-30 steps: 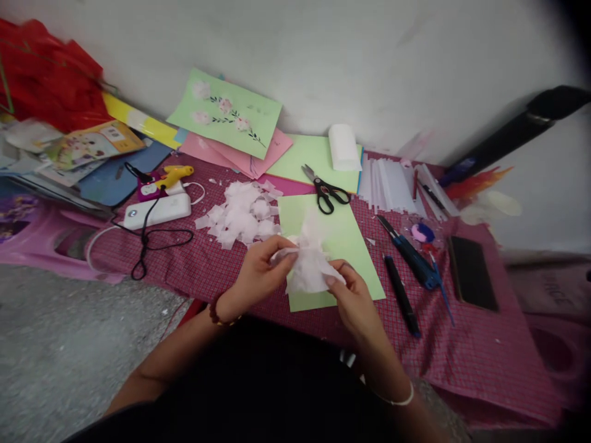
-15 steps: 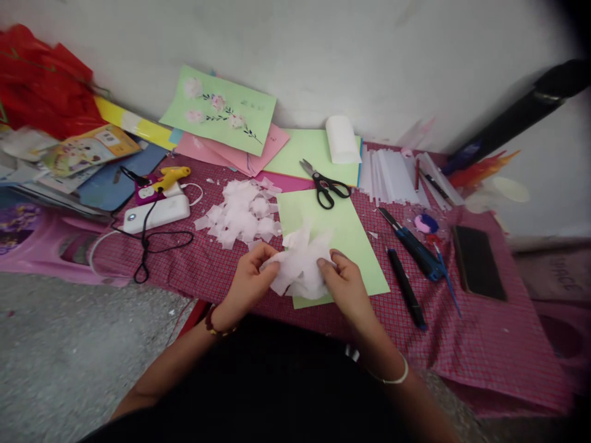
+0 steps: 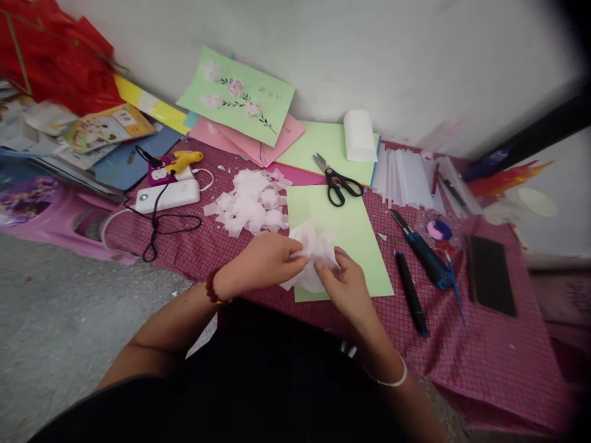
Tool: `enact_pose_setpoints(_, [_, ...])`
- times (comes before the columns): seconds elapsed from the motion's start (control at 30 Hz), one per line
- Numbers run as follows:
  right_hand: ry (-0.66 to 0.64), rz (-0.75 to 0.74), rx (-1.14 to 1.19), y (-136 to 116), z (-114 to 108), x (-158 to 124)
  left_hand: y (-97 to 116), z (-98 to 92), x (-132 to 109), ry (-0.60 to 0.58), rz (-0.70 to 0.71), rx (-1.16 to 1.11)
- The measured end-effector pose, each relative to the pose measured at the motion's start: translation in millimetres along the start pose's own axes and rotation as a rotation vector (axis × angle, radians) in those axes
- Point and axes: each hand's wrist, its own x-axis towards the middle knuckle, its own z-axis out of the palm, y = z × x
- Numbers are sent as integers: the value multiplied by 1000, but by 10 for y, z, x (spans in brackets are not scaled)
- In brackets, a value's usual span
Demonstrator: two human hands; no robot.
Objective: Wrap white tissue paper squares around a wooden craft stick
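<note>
Both my hands pinch a crumpled wad of thin white tissue paper (image 3: 314,249) just above a light green card sheet (image 3: 344,231) on the red checked tablecloth (image 3: 462,344). My left hand (image 3: 265,261) grips the wad from the left with thumb and fingers closed on it. My right hand (image 3: 346,286) grips it from below and the right. A heap of cut white tissue squares (image 3: 252,206) lies just left of the green sheet.
Black scissors (image 3: 339,183) lie above the green sheet. Pens and a blue cutter (image 3: 422,252) lie to the right, then a black phone (image 3: 490,275). A white power bank (image 3: 168,195), a yellow glue gun (image 3: 182,163) and cable sit left. Coloured cards (image 3: 237,95) lean on the wall.
My hands have drawn closer together and squeezed the tissue into a tighter wad. The camera view has shifted slightly to the left.
</note>
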Motion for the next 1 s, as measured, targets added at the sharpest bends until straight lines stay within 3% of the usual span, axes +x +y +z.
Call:
enact_pose_setpoints(0.1, [43,62,109,-5,12,18,-36,151,1,-4,-52,-168])
enact_pose_setpoints(0.27, [245,216,354,69,53,76,-169,328,-93,93,-234,-524])
enact_pose_setpoints(0.5, [302,230,553,114,67,128,-301,516,-202,230,-334,-752])
enact_pose_setpoints(0.73, [296,207,537,105,53,123,-365,494,-141,163,-300,-935])
enact_pose_setpoints(1.0, [367,142,334,162,-41,112,-444,560,-129,363,-357,-1114])
